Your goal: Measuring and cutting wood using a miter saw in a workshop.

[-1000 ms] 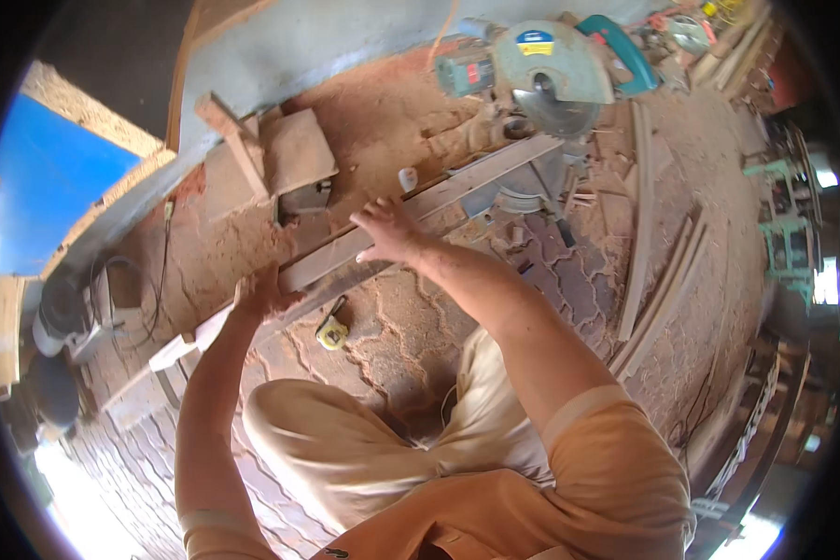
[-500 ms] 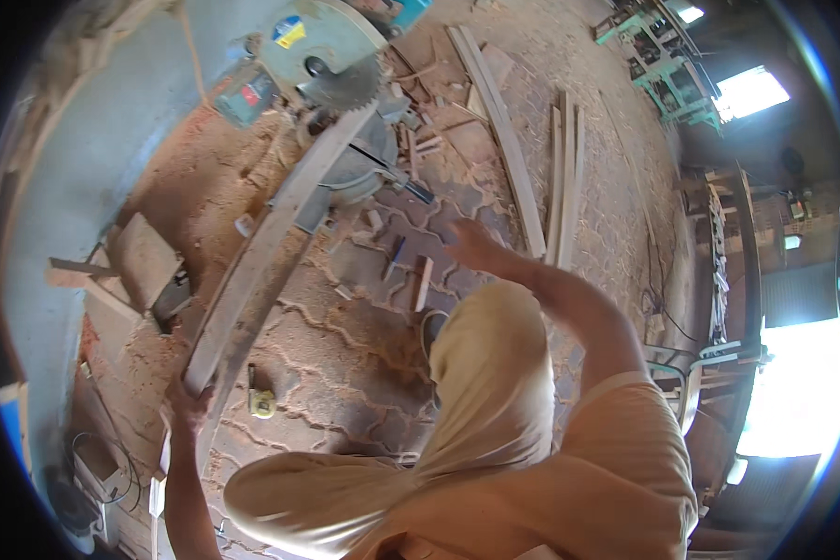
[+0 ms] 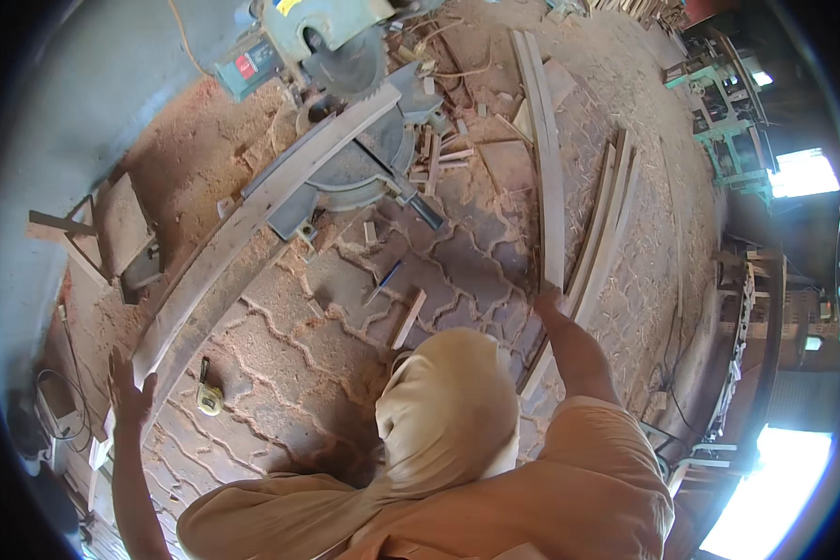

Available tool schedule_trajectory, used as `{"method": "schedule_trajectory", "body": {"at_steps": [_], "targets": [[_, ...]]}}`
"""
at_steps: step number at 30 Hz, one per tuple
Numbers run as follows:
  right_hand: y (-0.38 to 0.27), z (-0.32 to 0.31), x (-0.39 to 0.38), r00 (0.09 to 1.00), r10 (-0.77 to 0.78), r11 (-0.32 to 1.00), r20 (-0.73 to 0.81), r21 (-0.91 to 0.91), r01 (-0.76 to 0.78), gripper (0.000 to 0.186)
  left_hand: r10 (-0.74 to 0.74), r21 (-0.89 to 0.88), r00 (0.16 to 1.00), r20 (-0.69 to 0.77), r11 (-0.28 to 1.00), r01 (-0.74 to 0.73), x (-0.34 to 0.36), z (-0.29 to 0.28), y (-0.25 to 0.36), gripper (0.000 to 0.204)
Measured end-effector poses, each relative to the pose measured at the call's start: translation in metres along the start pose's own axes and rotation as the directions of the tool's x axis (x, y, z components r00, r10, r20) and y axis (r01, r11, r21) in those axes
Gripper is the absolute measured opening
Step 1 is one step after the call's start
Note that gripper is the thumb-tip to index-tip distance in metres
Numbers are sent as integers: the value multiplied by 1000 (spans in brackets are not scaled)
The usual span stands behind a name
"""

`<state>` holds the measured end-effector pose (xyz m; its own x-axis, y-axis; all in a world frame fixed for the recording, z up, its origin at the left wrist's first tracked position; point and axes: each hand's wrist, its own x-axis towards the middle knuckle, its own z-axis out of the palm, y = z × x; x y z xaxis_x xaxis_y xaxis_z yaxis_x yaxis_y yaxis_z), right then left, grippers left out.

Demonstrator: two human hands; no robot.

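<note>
My left hand (image 3: pixel 131 392) is spread open at the near end of a long curved wooden plank (image 3: pixel 243 233), its fingers just touching it. The plank runs up across the bed of a mitre saw (image 3: pixel 345 168). My right hand (image 3: pixel 544 301) reaches out to the right and closes on the near end of a long straight wooden slat (image 3: pixel 546 168) lying on the paved floor. My bent knee in tan trousers (image 3: pixel 448 411) fills the space between my two arms.
A yellow tape measure (image 3: pixel 208 399) lies by the plank's end. A blue pencil (image 3: pixel 383 280) and a short offcut (image 3: pixel 408 319) lie on the pavers. Curved slats (image 3: pixel 611 224) are stacked right of my hand. Wooden frames (image 3: pixel 112 238) stand left, and a green machine (image 3: pixel 719 103) far right.
My right hand left the plank and swung right to the slat's end. My left hand opened beside the plank's near end. The view turned right.
</note>
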<state>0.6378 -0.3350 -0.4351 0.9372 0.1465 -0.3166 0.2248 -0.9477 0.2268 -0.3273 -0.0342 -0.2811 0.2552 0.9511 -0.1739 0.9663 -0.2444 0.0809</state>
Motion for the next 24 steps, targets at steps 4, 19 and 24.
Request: {"method": "schedule_trajectory", "body": {"at_steps": [4,19,24], "targets": [[-18,-23,-39,965,-258,910,55,350,223,41,426,97,873,-235,904,-416,-1,-39,79,48],[-213,-143,-361,-295,-923,339,246,882,-326,47,482,-605,804,348,771,-200,69,-118,447,79],[-237,-121,-334,-384,-818,571,429,692,-442,50,441,-381,766,467,883,-276,28,-113,345,54]]}}
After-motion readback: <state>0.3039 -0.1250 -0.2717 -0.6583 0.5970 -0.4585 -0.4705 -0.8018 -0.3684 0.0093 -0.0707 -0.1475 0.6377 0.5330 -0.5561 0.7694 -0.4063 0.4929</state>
